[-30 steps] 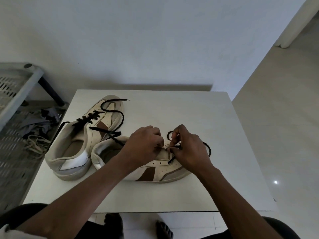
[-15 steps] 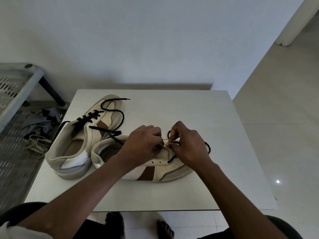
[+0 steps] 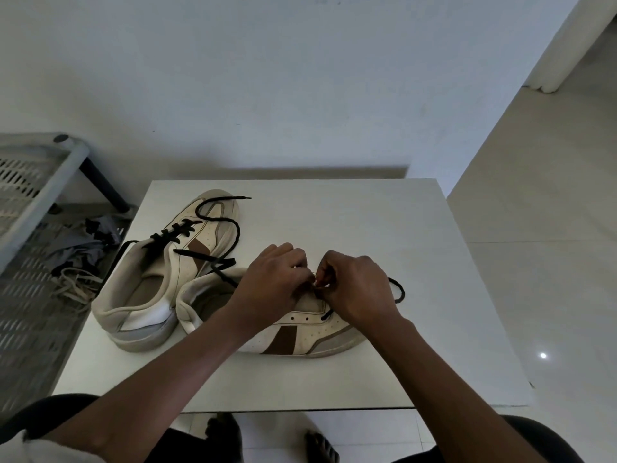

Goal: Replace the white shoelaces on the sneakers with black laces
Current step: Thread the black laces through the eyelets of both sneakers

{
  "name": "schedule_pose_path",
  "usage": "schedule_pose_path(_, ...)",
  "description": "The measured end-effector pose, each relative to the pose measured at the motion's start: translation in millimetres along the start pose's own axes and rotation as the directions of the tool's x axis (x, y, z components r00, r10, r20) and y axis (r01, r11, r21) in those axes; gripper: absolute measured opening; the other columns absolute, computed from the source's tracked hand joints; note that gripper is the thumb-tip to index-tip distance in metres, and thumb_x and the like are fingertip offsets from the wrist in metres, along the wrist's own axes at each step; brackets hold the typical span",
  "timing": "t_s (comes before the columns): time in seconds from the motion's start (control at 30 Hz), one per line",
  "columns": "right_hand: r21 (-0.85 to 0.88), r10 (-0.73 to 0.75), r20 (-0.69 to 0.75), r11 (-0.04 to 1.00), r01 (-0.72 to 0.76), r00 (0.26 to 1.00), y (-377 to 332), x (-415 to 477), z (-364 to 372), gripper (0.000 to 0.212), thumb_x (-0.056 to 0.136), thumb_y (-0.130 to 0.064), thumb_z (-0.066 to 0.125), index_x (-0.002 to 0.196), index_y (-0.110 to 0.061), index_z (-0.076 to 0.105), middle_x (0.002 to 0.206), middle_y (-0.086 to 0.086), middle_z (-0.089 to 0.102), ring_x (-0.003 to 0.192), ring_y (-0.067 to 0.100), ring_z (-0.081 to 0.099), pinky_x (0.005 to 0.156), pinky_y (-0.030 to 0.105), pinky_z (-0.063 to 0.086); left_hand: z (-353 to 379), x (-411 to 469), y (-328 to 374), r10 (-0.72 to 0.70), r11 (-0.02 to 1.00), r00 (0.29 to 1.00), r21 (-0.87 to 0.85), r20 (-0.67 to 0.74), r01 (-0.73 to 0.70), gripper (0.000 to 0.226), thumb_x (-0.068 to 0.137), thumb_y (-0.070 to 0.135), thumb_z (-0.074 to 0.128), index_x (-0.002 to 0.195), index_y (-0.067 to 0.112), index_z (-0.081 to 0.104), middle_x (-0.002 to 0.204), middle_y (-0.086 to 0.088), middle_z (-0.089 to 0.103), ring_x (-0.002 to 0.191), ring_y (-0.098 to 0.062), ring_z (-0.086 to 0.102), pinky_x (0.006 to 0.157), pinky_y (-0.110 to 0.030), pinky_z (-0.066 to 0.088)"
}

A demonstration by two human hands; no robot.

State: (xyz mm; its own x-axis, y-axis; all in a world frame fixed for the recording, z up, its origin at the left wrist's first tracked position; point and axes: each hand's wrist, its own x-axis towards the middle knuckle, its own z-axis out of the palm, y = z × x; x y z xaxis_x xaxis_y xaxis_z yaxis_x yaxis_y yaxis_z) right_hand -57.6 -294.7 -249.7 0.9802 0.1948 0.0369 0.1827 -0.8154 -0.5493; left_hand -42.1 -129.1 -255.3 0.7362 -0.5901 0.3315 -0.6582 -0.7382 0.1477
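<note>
1. Tabletop (image 3: 434, 262) lies bare on its right half and along its lower edge.
2. At frame centre, the near sneaker (image 3: 300, 339) points right. The left hand (image 3: 270, 282) grips its tongue with curled fingers, and the right hand (image 3: 357, 289) pinches the black lace (image 3: 399, 290) at the front eyelets.
3. The far sneaker (image 3: 143, 295), laced black, crowds the table's left edge.
4. White laces (image 3: 75, 285) lie off the table at centre left, below a rack (image 3: 50, 175).

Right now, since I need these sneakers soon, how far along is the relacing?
Done: far sneaker wears its black lace, ends untied. In hand: left hand holds near sneaker, right hand pinches second lace at the front eyelets. Left: its other eyelets, empty.
</note>
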Motion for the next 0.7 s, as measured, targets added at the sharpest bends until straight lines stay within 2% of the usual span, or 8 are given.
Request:
schedule_pose_path(0.07, -0.023, -0.003, -0.012, 1.000, 0.003, 1.000, -3.9, -1.2, 3.2, 0.013, 0.083, -0.024, 0.070, 0.092, -0.023, 0.061, 0.085, -0.006, 0.068, 0.079, 0.014, 0.062, 0.067, 0.032, 0.052, -3.0, 0.3, 3.4, -0.059, 0.997, 0.998, 0.053, -0.010, 0.060, 0.020, 0.061, 0.010, 0.085, 0.069, 0.014, 0.068, 0.072, 0.000, 0.059, 0.066, -0.016, 0.052, 0.061, -0.027, 0.032)
schedule_pose_path(0.2, 0.058, 0.022, -0.009, 0.998, -0.022, 1.000, -3.0, -2.7, 5.6, 0.020, 0.081, -0.012, 0.067, 0.090, -0.023, 0.052, 0.082, -0.007, 0.066, 0.076, 0.014, 0.060, 0.065, 0.034, 0.051, -12.4, -8.6, 15.2, -0.201, 0.965, 0.979, 0.164, -0.040, 0.205, 0.017, 0.064, 0.018, 0.081, 0.063, 0.019, 0.064, 0.060, 0.003, 0.058, 0.055, -0.016, 0.049, 0.061, -0.027, 0.027)
schedule_pose_path(0.33, 0.114, 0.050, -0.010, 0.992, -0.049, 0.999, -1.8, -4.1, 7.9, 0.027, 0.078, -0.005, 0.062, 0.087, -0.023, 0.045, 0.081, -0.003, 0.067, 0.075, 0.016, 0.059, 0.063, 0.032, 0.048, -11.7, -26.8, 35.2, -0.344, 0.923, 0.939, 0.187, 0.010, 0.336, 0.017, 0.063, 0.019, 0.082, 0.055, 0.018, 0.066, 0.048, 0.002, 0.059, 0.041, -0.016, 0.051, 0.053, -0.025, 0.036)
schedule_pose_path(0.4, 0.146, 0.063, -0.023, 0.988, -0.059, 0.998, -4.5, -5.4, 9.7, 0.029, 0.076, 0.000, 0.059, 0.086, -0.021, 0.041, 0.079, 0.001, 0.067, 0.074, 0.020, 0.059, 0.061, 0.032, 0.045, -7.0, -26.0, 42.5, -0.421, 0.892, 0.906, 0.202, 0.038, 0.405, 0.018, 0.058, 0.016, 0.082, 0.052, 0.019, 0.065, 0.046, 0.004, 0.058, 0.037, -0.017, 0.052, 0.048, -0.022, 0.034)
schedule_pose_path(0.57, 0.147, 0.137, -0.020, 0.980, -0.132, 0.990, -14.9, -6.0, 8.0, 0.023, 0.075, 0.003, 0.055, 0.088, -0.013, 0.043, 0.079, 0.006, 0.063, 0.074, 0.024, 0.057, 0.056, 0.028, 0.033, 4.6, -20.0, 47.4, -0.576, 0.816, 0.817, 0.042, -0.002, 0.576, 0.012, 0.076, 0.018, 0.068, 0.065, 0.022, 0.069, 0.062, 0.005, 0.063, 0.053, -0.016, 0.060, 0.047, -0.021, 0.027)
schedule_pose_path(0.7, 0.169, 0.179, -0.044, 0.971, -0.170, 0.983, -16.5, -4.9, 11.8, 0.024, 0.072, 0.005, 0.054, 0.085, -0.012, 0.046, 0.077, 0.008, 0.062, 0.072, 0.024, 0.056, 0.057, 0.031, 0.038, 5.4, -10.3, 52.6, -0.639, 0.769, 0.769, 0.018, -0.004, 0.639, 0.022, 0.086, 0.027, 0.057, 0.071, 0.024, 0.072, 0.067, 0.003, 0.067, 0.058, -0.013, 0.059, 0.045, -0.022, 0.021)
